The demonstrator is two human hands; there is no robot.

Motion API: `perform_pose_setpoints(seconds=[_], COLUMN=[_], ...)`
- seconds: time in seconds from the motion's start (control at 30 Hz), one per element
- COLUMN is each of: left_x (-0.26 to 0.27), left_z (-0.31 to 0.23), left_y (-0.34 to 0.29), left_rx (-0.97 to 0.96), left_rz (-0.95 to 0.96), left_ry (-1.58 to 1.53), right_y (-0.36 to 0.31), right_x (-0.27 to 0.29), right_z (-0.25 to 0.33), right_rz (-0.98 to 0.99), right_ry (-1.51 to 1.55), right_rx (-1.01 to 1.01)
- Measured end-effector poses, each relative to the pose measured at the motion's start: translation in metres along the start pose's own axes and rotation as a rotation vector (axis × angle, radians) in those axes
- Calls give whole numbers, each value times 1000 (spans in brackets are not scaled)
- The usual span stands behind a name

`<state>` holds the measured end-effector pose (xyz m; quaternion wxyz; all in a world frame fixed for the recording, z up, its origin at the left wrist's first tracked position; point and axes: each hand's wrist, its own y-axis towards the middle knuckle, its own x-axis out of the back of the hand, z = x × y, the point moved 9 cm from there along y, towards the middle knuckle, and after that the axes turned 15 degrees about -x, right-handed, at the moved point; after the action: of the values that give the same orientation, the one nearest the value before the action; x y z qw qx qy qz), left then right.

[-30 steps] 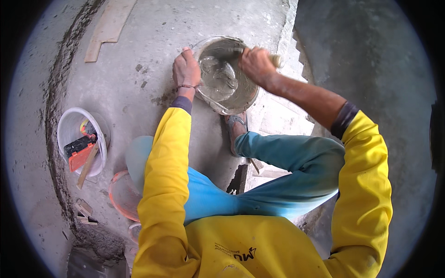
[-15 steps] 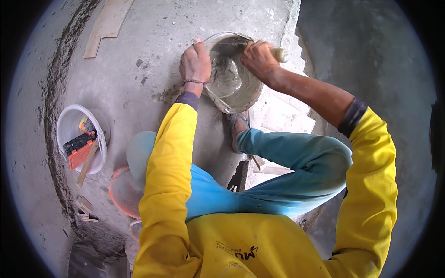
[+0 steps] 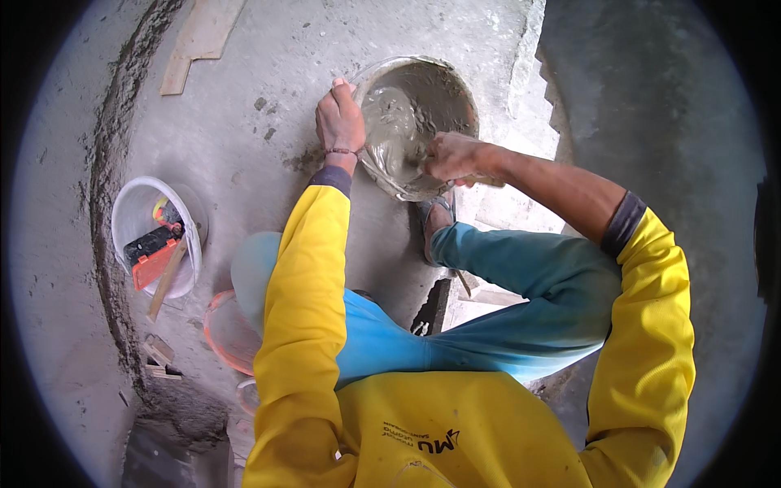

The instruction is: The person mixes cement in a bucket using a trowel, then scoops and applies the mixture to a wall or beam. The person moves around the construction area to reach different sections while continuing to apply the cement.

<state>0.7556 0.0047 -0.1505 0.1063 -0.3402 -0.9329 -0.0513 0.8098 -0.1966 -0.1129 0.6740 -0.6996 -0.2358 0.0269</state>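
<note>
A bucket [image 3: 452,80] of wet grey mortar [image 3: 389,122] stands on the concrete in front of me, its inner wall smeared grey. My left hand [image 3: 340,120] is closed on the left side of its rim. Over the near right part of the bucket, my right hand [image 3: 452,157] grips a trowel by its pale handle [image 3: 488,180], whose end sticks out to the right past the rim. The trowel's blade is hidden by my hand and the mortar.
To the left, a white bucket [image 3: 193,244] holds a black-and-orange tool [image 3: 154,256] and a wooden stick. An orange-rimmed bucket [image 3: 213,329] sits by my leg. A board [image 3: 201,37] lies far left. Jagged pale edging [image 3: 533,106] borders a lower dark floor [image 3: 651,106] at right.
My right hand has come from the far right rim toward me, bringing the trowel to the bucket's near right side. My left hand stays on the rim. The view has shifted slightly.
</note>
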Motion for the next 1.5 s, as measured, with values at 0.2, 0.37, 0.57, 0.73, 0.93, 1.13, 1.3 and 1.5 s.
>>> perform_pose_setpoints(seconds=[0.2, 0.37, 0.57, 0.73, 0.93, 1.13, 1.3, 1.5], left_x=[-1, 3, -5, -2, 2, -6, -1, -8], left_z=[5, 6, 4, 3, 6, -7, -4, -13], left_y=[-1, 6, 10, 8, 14, 14, 10, 12], left_rx=[49, 58, 69, 108, 116, 60, 112, 60], left_rz=[-85, -87, -33, -42, -54, -45, -70, -1], left_ry=[-91, -43, -24, -58, -12, -5, 22, 126], right_y=[18, -36, -25, -33, -65, -1, -46, -63], right_x=[-3, 78, 44, -16, 30, 46, -4, 68], right_z=[-12, -14, 11, 16, 6, 14, 38, 23], right_rz=[498, -417, -1138, -1160, -967, -974, -783, -922], right_ry=[828, -563, -1514, -1324, -1322, -1223, -1128, -1133], right_rx=[1, 42, -1, 297, 358, -50, 170, 117])
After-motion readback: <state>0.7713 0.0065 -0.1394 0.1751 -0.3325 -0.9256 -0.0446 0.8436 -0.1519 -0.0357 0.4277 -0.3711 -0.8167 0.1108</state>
